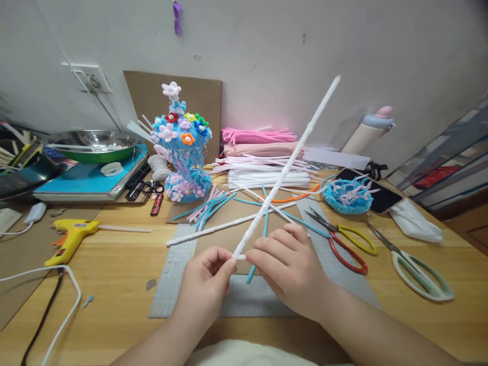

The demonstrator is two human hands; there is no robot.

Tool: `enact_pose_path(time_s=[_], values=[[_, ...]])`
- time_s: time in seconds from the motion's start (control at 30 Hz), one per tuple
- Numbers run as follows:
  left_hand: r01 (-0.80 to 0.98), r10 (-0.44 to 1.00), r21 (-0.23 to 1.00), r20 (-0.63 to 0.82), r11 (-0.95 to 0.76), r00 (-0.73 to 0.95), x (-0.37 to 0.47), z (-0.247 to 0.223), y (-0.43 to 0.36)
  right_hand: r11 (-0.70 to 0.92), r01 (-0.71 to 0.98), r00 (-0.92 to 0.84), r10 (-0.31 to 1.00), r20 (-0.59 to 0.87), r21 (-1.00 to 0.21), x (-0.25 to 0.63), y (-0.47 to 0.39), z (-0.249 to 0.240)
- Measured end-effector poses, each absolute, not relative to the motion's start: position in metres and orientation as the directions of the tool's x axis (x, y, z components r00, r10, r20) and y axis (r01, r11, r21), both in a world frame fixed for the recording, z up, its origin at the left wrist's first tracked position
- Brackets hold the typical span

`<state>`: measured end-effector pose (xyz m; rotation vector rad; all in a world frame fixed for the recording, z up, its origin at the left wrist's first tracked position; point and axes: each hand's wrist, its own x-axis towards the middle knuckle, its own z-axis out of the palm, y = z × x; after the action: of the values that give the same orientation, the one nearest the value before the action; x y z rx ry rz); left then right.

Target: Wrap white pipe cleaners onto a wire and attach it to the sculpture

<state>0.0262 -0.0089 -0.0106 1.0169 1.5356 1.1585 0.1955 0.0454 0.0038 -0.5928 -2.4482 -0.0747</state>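
My left hand (211,277) pinches the lower end of a long white rod (284,175), which looks wrapped in fuzzy pipe cleaner and slants up to the right. Beside it, the fingers of my right hand (287,259) are closed on a short free end of white pipe cleaner (241,257) that sticks out at the rod's bottom. Behind the hands, loose white pipe cleaners (209,230) and blue pipe cleaners (266,223) lie crossed on cardboard (224,251) over a grey cutting mat (168,300).
At the back stands a blue flower-covered jellyfish-like ornament (183,137), beside bundles of pink (259,135) and white pipe cleaners (269,179). To the right lie red-and-yellow scissors (339,239), green-handled scissors (415,269) and a blue fuzzy piece (347,195). A yellow glue gun (72,236) lies left.
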Motion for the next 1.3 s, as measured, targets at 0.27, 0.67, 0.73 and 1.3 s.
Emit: enact_pose_path(time_s=[0.27,0.67,0.73,1.3], values=[[0.624,0.974,0.756,0.223,-0.199,0.041,0.022,-0.007,-0.024,0.964,0.234,-0.925,0.181,0.335,0.126,0.191,0.063,0.053],[0.481,0.98,0.87,0.176,-0.108,-0.098,0.019,-0.002,-0.03,0.913,0.363,-0.599,0.381,0.704,-0.185,0.193,0.048,0.047],[0.352,0.985,0.936,0.036,0.026,-0.17,0.015,0.002,-0.026,0.955,0.212,-0.374,0.274,0.886,-0.206,0.202,0.034,0.029],[-0.23,0.939,0.91,-0.339,0.344,0.06,0.022,0.023,-0.033,0.834,0.451,-0.59,0.546,0.595,-0.318,0.18,0.005,-0.005]])
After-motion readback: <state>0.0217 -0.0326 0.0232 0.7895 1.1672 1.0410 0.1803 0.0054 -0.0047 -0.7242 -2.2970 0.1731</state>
